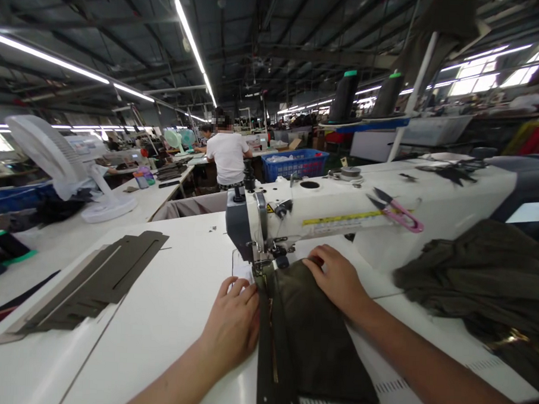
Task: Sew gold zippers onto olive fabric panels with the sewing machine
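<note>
Dark olive fabric [321, 341] with a brass-coloured zipper [270, 339] lies under the needle area of a white sewing machine [331, 210]. My left hand [235, 316] rests at the fabric's left edge, its fingers bent and close together; whether they pinch the cloth is hidden. On the upper right of the fabric lies my right hand [335, 276], thumb and forefinger apart, with the fingertips touching the cloth near the presser foot.
Flat olive pieces [100, 278] are stacked on the left. Bunched dark cloth [480, 277] lies right. Pink-handled snips [398, 210] sit on the machine. A white fan [66, 163], a blue basket [294, 163] and a person in a white shirt [227, 157] are beyond.
</note>
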Tool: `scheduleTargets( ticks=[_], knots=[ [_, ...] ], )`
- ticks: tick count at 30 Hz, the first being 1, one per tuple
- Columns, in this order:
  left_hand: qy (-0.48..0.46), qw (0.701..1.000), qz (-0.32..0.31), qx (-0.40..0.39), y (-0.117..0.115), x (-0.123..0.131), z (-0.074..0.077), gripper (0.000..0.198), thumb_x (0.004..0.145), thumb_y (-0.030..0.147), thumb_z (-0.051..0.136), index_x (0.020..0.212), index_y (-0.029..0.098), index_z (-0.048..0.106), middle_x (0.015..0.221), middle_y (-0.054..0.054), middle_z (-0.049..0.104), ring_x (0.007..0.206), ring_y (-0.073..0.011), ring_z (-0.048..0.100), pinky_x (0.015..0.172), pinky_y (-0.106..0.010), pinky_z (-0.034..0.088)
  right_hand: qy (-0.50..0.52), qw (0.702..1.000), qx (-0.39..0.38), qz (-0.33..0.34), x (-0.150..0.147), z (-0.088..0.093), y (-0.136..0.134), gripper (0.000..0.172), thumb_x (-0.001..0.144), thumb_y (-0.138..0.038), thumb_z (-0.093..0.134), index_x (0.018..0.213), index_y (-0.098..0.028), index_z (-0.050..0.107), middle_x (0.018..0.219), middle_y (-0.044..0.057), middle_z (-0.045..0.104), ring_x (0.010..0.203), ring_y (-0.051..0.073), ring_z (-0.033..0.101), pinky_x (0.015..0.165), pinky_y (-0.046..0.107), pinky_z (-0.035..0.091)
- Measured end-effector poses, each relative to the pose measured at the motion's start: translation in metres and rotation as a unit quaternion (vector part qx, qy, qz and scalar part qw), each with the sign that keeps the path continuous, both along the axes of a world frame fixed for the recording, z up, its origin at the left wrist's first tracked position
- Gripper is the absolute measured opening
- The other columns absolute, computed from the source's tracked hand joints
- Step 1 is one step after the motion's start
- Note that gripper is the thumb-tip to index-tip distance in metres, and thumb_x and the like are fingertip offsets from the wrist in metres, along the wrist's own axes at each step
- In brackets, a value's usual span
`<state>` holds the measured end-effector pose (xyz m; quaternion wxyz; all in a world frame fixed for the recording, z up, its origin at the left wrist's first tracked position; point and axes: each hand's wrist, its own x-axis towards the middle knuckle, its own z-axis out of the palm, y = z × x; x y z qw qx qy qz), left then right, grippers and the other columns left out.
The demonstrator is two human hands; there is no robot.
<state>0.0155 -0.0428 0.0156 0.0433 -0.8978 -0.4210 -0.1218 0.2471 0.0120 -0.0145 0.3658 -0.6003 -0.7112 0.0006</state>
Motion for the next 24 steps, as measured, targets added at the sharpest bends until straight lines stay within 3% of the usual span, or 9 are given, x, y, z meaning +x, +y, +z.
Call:
scheduleTargets(
  ticks=[4,8,10,12,15,18,24],
  knots=[
    [0.011,1.000,-0.003,0.015,0.000,0.003,0.001,0.021,0.073,0.013,0.046,0.090,0.014,0.056,0.096,-0.011,0.059,0.088,-0.0257,0.050,0.086,-0.048,0.038,-0.075,0.994,-0.064,-0.053,0.007,-0.003,0.004,0.013,0.084,-0.026,0.048,0.075,-0.020,0.053,0.062,-0.001,0.060,0.058,0.016,0.055,0.053,0.025,0.036],
    [-0.016,1.000,-0.003,0.024,-0.001,0.003,0.000,0.020,0.074,0.011,0.044,0.089,0.015,0.056,0.095,-0.011,0.060,0.087,-0.0254,0.051,0.084,-0.048,0.039,-0.132,0.990,-0.034,-0.042,-0.006,0.009,-0.003,0.009,0.082,-0.016,0.050,0.076,-0.016,0.056,0.076,0.009,0.062,0.076,0.023,0.057,0.067,0.032,0.040],
    [-0.042,0.999,-0.004,0.022,-0.002,0.001,-0.002,0.018,0.073,0.012,0.045,0.087,0.016,0.056,0.094,-0.010,0.060,0.087,-0.0257,0.052,0.083,-0.048,0.040,-0.154,0.988,0.009,0.019,-0.022,0.015,-0.014,0.013,0.084,-0.014,0.046,0.080,-0.014,0.059,0.086,0.012,0.062,0.087,0.024,0.055,0.077,0.036,0.041],
    [-0.078,0.996,-0.001,0.030,-0.001,-0.002,-0.007,0.017,0.074,0.013,0.045,0.087,0.016,0.056,0.094,-0.010,0.061,0.088,-0.0258,0.053,0.083,-0.048,0.042,-0.152,0.979,0.056,0.124,-0.041,0.015,-0.025,0.020,0.086,-0.016,0.041,0.091,-0.013,0.061,0.094,0.012,0.063,0.094,0.023,0.055,0.086,0.037,0.042],
    [-0.134,0.988,0.002,0.081,0.002,-0.006,-0.018,0.029,0.075,0.012,0.043,0.103,0.012,0.050,0.104,-0.014,0.060,0.096,-0.0265,0.055,0.086,-0.048,0.045,-0.131,0.961,0.081,0.227,-0.060,0.004,-0.034,0.032,0.086,-0.014,0.036,0.109,-0.007,0.057,0.111,0.015,0.059,0.108,0.022,0.052,0.095,0.038,0.042],
    [-0.131,0.986,-0.041,0.096,0.008,-0.010,-0.027,0.042,0.073,0.006,0.039,0.114,0.011,0.046,0.114,-0.015,0.058,0.105,-0.0240,0.054,0.092,-0.045,0.045,-0.127,0.959,0.056,0.247,-0.063,-0.005,-0.034,0.038,0.085,-0.011,0.032,0.114,0.000,0.054,0.119,0.018,0.055,0.115,0.023,0.047,0.099,0.038,0.039],
    [-0.088,0.987,-0.109,0.080,0.016,-0.012,-0.025,0.035,0.074,0.007,0.041,0.104,0.013,0.058,0.114,-0.013,0.060,0.108,-0.0255,0.055,0.094,-0.043,0.046,-0.098,0.963,0.016,0.250,-0.060,-0.003,-0.036,0.040,0.088,-0.022,0.036,0.118,0.000,0.052,0.124,0.020,0.051,0.120,0.024,0.042,0.102,0.039,0.034]
  ],
)
